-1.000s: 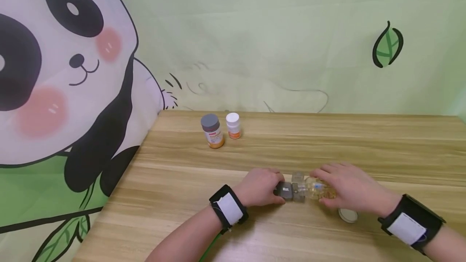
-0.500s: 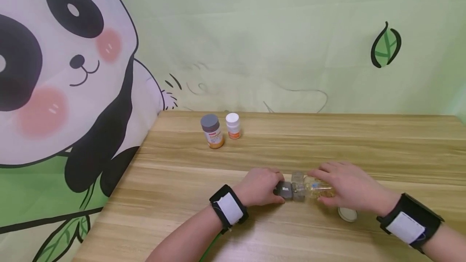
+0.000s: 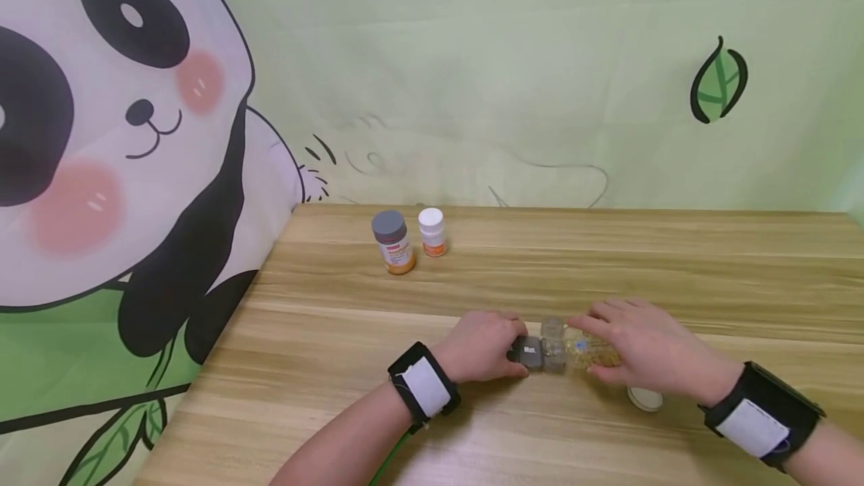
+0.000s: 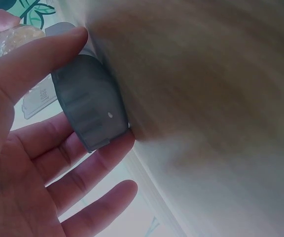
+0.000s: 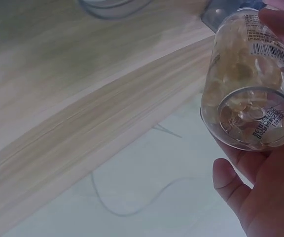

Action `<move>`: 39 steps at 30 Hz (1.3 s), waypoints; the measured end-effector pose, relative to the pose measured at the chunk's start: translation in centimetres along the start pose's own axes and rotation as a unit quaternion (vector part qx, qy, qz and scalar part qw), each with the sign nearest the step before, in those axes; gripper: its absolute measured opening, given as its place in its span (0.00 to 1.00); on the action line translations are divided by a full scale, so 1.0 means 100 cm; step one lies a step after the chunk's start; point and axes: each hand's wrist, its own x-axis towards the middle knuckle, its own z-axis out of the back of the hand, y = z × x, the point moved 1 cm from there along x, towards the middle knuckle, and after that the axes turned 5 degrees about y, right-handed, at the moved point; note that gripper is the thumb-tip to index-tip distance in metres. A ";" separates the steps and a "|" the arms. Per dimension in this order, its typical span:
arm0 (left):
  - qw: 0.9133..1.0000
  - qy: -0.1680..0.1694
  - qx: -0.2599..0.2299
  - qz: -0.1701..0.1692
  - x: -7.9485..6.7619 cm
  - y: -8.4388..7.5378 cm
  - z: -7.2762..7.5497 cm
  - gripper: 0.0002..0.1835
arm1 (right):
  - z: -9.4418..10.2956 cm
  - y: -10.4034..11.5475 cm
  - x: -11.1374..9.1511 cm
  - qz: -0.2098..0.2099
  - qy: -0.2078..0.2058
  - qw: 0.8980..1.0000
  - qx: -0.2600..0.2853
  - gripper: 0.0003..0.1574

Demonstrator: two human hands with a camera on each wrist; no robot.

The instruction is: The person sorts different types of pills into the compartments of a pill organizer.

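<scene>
Capsule bottle (image 5: 250, 79), clear, is tilted over the worktop (image 3: 675, 268), neck toward the grey pill organizer (image 3: 530, 353). Likely light, stiff and slick, it wants holding round the body, where the right hand (image 3: 651, 343) wraps its fingers; the left hand (image 3: 479, 347) pinches the organizer.

Pill box (image 3: 531, 353): partly hidden by left hand (image 3: 482, 347)
Bottle (image 3: 591, 349): partly hidden by right hand (image 3: 648, 346)
Table (image 4: 206, 98): blurred, left wrist view
</scene>
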 end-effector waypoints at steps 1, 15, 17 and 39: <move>1.000 0.000 0.000 0.000 0.000 0.000 0.000 0.21 | 0.000 0.000 0.000 -0.001 0.001 1.000 0.000 0.36; 1.000 -0.008 0.008 -0.007 0.000 -0.001 0.001 0.21 | -0.001 -0.001 0.001 0.010 -0.018 1.000 -0.023 0.38; 1.000 -0.007 0.009 -0.006 0.000 -0.001 0.001 0.21 | -0.001 -0.001 0.001 0.011 -0.019 0.999 -0.028 0.38; 1.000 -0.011 0.010 -0.006 0.000 -0.001 0.000 0.21 | -0.001 0.001 0.002 0.024 -0.067 0.996 -0.055 0.38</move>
